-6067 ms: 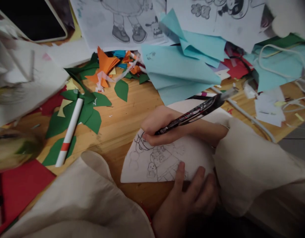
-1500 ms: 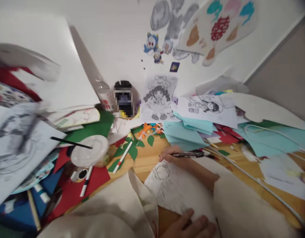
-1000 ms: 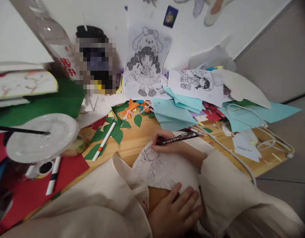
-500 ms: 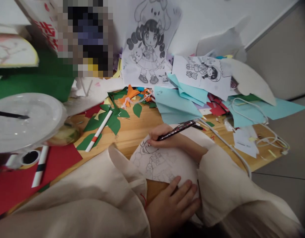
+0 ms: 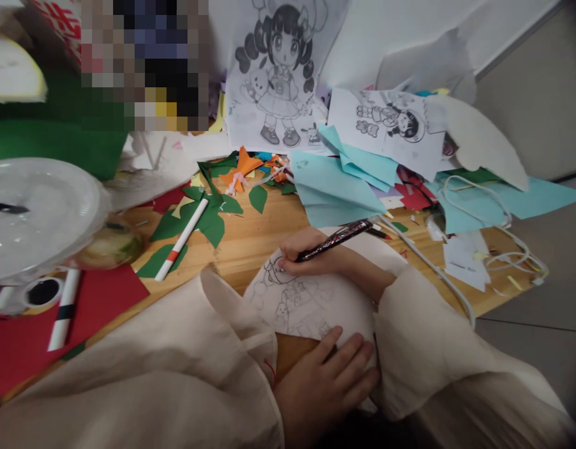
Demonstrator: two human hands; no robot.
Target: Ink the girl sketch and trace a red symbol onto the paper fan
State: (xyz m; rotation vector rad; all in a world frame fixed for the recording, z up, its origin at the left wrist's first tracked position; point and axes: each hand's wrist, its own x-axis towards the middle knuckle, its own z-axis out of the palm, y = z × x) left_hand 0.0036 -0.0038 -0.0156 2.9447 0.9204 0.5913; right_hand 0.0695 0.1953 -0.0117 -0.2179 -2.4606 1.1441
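Note:
My right hand (image 5: 301, 252) is closed round a dark, patterned pen (image 5: 337, 240), which slants up to the right. Its fingers rest at the head of a figure on a white drawing sheet (image 5: 311, 305); the pen's tip is hidden behind them. Pale pencil lines cover the figure's body, with darker ink lines round the head. Lying flat on the sheet's lower edge, my left hand (image 5: 332, 380) has its fingers spread and holds nothing. Behind the sheet stands a printed picture of a girl with braids (image 5: 283, 81). Beside that, a second printed picture (image 5: 390, 125) lies sideways.
At left are a plastic plate (image 5: 39, 249) with a black stick on it, red paper (image 5: 114, 293) and a white marker (image 5: 65, 312). Another marker (image 5: 182, 240) lies on green paper leaves (image 5: 213, 224). Light blue paper (image 5: 334, 199) and a white cable (image 5: 437, 274) are at right.
The view has shifted slightly, so the background sits higher and the left-hand things further left. My right hand has barely moved, and a few more dark lines show at the figure's head.

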